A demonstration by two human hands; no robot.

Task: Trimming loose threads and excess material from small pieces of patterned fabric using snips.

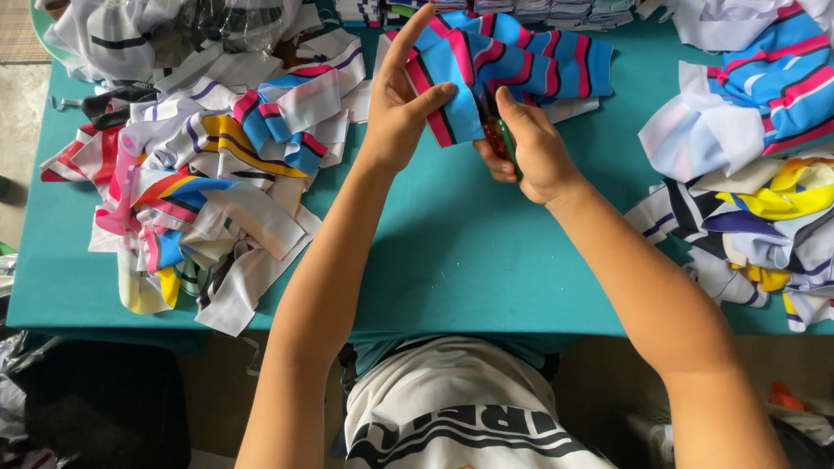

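The left hand point(401, 108) pinches the near edge of a striped cloth piece point(512, 61), thumb on top and fingers behind it. The right hand point(526, 148) is clenched around small scissors point(502, 139) with red and green handles, their tip at the cloth's lower edge. The cloth is blue with pink, black and white stripes, held up just above the far middle of the bench point(452, 252).

The bench has a plain teal cover. On its left lies a loose heap of fabric scraps point(200, 182) in white, blue, pink, yellow and red. On the right sits another pile of striped pieces point(756, 165), some blue and pink, some yellow and purple. Along the far edge stand folded stacks point(539, 10). A bare concrete floor point(17, 148) shows past the left edge.
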